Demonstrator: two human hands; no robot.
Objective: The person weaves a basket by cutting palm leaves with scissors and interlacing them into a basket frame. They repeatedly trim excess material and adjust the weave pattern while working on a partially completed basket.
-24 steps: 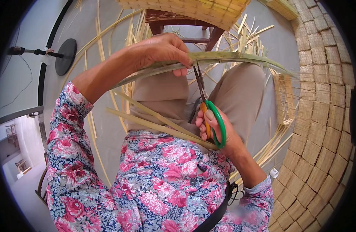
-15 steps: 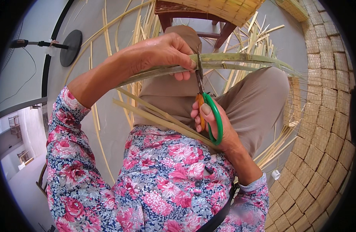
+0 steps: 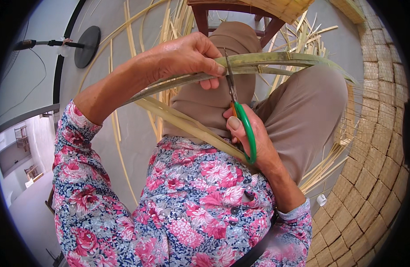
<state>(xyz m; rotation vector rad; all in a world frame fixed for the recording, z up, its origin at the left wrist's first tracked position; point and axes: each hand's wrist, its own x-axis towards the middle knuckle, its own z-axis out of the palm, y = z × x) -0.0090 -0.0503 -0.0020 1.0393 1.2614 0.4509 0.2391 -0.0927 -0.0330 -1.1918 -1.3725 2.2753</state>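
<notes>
Left fingers (image 3: 207, 83) pinch green strips (image 3: 276, 58) just beside the scissors (image 3: 232, 89)

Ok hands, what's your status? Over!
Left hand: pinching green strips. Right hand: gripping scissors, blades at the strips. Left thumb close beside blades. Pale strips near right hand.

The left hand (image 3: 197, 55) pinches, farther forward; the right hand (image 3: 261, 141), partly hidden, seems curled.
</notes>
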